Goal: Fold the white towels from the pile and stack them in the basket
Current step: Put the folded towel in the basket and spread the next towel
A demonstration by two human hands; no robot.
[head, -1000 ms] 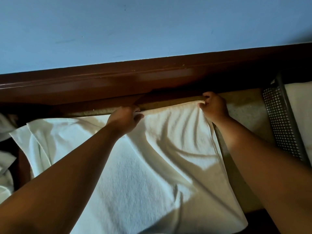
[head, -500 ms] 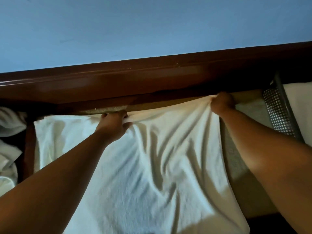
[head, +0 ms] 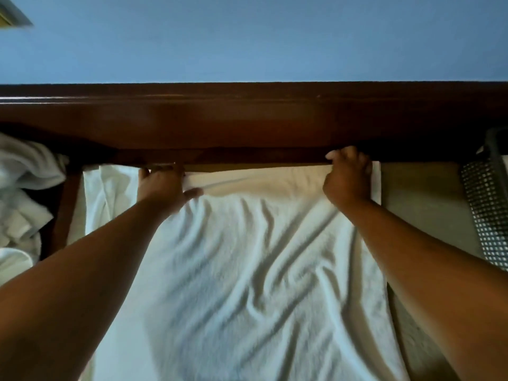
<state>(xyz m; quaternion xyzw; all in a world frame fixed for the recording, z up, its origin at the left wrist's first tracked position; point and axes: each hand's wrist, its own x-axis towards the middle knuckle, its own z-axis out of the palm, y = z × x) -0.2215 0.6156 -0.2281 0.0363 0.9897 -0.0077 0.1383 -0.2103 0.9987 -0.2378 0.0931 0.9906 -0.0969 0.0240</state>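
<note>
By the rail, towel edge straighter.

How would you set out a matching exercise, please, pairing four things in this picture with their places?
Things:
1. wrinkled white terry towel
2. crumpled pile of white towels
3. grey perforated basket
4. dark brown wooden rail

Places:
A. at the right edge
B. at the left edge
C. across the back
D. in the middle, far edge gripped by the left hand and right hand

Pairs: 1-D, 2-B, 3-A, 4-C
</note>
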